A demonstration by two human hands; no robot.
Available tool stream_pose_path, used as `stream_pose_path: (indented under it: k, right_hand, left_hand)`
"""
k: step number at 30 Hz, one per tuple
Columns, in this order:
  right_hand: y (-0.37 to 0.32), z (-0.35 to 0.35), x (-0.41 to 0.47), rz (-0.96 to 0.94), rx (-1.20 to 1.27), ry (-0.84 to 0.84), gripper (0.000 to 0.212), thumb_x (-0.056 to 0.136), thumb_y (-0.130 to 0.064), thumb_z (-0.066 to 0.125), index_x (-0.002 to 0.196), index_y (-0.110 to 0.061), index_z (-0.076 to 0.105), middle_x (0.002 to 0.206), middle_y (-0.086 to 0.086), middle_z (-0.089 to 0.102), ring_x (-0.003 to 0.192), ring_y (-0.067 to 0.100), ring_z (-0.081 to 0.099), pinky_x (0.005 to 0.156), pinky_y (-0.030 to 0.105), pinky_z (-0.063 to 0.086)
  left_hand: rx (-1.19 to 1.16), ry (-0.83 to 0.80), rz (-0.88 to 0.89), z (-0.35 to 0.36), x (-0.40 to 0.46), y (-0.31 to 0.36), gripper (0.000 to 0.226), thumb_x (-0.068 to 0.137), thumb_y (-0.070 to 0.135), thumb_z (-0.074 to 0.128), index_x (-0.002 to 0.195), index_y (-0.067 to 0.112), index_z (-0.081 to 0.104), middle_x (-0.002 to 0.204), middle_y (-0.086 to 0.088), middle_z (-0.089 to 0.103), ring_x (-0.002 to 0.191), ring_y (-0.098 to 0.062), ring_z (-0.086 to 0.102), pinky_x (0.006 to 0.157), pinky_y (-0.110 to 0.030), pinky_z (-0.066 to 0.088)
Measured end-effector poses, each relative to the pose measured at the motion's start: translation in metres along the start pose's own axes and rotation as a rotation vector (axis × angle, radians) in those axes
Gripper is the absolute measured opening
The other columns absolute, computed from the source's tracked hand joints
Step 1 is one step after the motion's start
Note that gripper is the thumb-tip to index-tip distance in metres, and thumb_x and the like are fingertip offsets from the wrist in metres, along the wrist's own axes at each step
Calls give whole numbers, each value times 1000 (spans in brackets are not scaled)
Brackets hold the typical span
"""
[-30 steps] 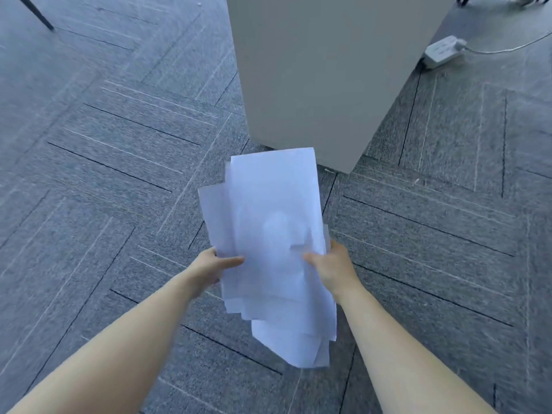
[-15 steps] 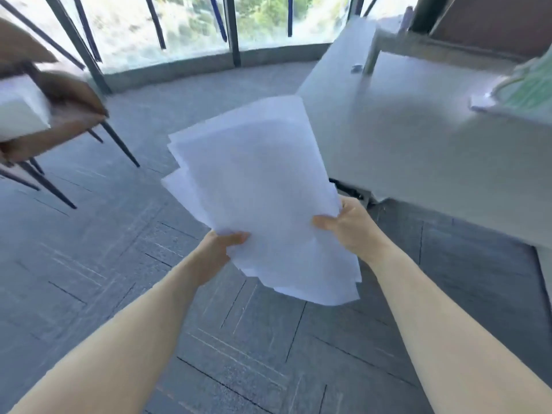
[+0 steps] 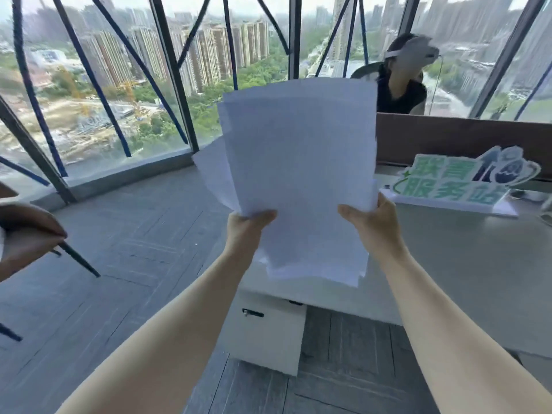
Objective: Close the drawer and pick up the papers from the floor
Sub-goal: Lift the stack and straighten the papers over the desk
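I hold a loose stack of white papers (image 3: 298, 162) upright in front of me, above the desk's left edge. My left hand (image 3: 246, 230) grips the stack's lower left side, thumb on the front. My right hand (image 3: 373, 222) grips its lower right side. Below the papers stands a white drawer cabinet (image 3: 268, 339) under the desk; its front with a dark handle (image 3: 252, 313) looks flush, so the drawer appears shut.
A grey desk (image 3: 466, 276) spreads to the right, bearing a green and white sign (image 3: 460, 183) and a brown partition (image 3: 466, 135). A person with a headset (image 3: 403, 82) sits beyond it. A brown chair (image 3: 27, 234) stands at left. Windows with slanted beams line the back.
The view has swung up from the floor to the desk and windows. Both hands have lifted the papers from low over the carpet to chest height, still gripping them.
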State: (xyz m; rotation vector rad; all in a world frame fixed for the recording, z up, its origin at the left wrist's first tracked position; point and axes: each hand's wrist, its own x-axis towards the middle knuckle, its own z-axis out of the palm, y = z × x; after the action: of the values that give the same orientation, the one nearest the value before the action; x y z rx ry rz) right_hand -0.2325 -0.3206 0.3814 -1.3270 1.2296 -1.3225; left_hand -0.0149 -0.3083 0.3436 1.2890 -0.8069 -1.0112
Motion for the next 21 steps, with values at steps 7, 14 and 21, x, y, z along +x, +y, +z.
stream_pose_path:
  k: [7,14,21]
  right_hand:
    - [57,-70,107,41,70,50,28,78,-1,74,83,-28,71,77,-14,75,70,4,69,64,26,56]
    - [143,-99,135,297,4,72,23,80,-5,74,93,-24,69,92,-1,74,78,13,69,61,23,54]
    - [146,-86,153,262,154,168,38,74,-6,78,111,-12,67,90,0,75,78,12,68,67,27,53]
  left_hand:
    - [33,92,72,128,78,-44,15,73,1,78,76,14,71,62,11,67,51,3,61,52,-18,50]
    - [148,-29,-194,135,105,-129,14,68,4,77,68,17,74,58,5,69,54,-10,66,47,-20,50]
    - [176,-233,-320,132,147,-135,34,61,9,79,94,8,73,89,-7,76,80,-22,72,67,-31,57]
